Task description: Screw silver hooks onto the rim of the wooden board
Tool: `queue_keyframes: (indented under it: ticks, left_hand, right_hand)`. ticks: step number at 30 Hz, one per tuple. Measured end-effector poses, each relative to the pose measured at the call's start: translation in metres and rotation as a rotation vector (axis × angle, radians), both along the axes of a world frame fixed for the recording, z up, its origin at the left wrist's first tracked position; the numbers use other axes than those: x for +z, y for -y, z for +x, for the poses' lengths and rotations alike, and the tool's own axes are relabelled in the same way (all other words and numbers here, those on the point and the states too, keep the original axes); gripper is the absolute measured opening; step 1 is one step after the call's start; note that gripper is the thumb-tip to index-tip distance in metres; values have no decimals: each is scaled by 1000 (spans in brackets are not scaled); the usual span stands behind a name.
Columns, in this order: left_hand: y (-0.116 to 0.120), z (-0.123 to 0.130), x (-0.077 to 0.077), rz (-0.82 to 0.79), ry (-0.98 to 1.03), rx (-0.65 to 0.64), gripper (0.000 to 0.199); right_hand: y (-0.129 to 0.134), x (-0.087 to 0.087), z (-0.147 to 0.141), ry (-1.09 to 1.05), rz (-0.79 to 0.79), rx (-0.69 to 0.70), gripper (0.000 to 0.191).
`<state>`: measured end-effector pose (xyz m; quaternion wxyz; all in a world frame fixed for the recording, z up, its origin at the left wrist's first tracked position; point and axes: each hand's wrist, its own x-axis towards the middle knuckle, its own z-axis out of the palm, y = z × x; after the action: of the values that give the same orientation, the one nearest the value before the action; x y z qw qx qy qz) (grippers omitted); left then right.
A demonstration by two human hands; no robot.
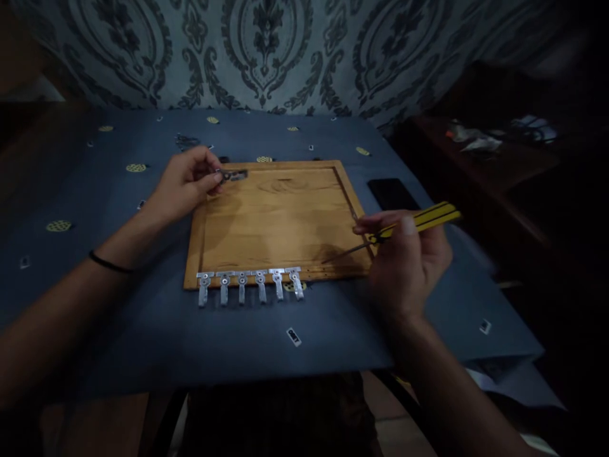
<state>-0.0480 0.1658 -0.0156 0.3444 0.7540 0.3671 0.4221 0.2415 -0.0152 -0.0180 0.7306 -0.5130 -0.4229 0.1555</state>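
Observation:
A shallow wooden tray-like board with a raised rim lies flat on the table. Along its near edge several metal hinges are set in a row from the left corner to past the middle, their arms sticking out over the edge. My left hand pinches another metal hinge above the board's far left corner. In my right hand is a screwdriver with a yellow and black handle, its shaft slanting down-left over the board's near right part. Small dark holes show in the near rim to the right of the row.
Blue patterned cloth covers the table. A dark flat phone-like object lies to the board's right. Behind the left hand sits a small pile of metal pieces. A patterned curtain or wall covering stands at the back.

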Motion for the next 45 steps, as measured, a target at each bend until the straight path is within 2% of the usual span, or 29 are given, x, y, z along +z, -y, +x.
queue_keyframes:
  ticks: [2,4,8,12,20,23,26,30,33,37,45]
  left_hand:
    - [15,13,14,-80,-21,-144,13]
    - [30,26,28,-146,-44,-200,10]
    - [56,54,44,-271,-70,-386,16]
    - [72,76,45,-367,-159,-551,11]
    - [88,102,39,-519,-264,-732,7]
    - [92,102,41,-416,-326,-713,6]
    - [96,94,45,-144,-466,-632,18]
    - [109,81,44,54,-699,-603,38]
    - [123,77,41,188,-871,-548,53]
    - [134,80,39,216,-971,-495,56]
    - [136,82,36,229,-972,-489,51]
  right_hand:
    - [-1,7,-3,-65,-34,73,35]
    - [2,15,-6,-107,-137,189,34]
    - [19,24,-14,-87,-362,357,17]
    - [39,22,-20,83,-500,384,18]
    - [64,11,-14,82,-611,406,30]
    - [73,10,-12,32,-674,369,36]
    - [79,10,-13,-60,-745,329,41]
    - [81,8,-14,-216,-860,401,47]
    - [81,6,-16,-302,-872,434,46]
    - [83,3,-17,-286,-848,415,40]
    - [82,2,-16,-157,-869,475,29]
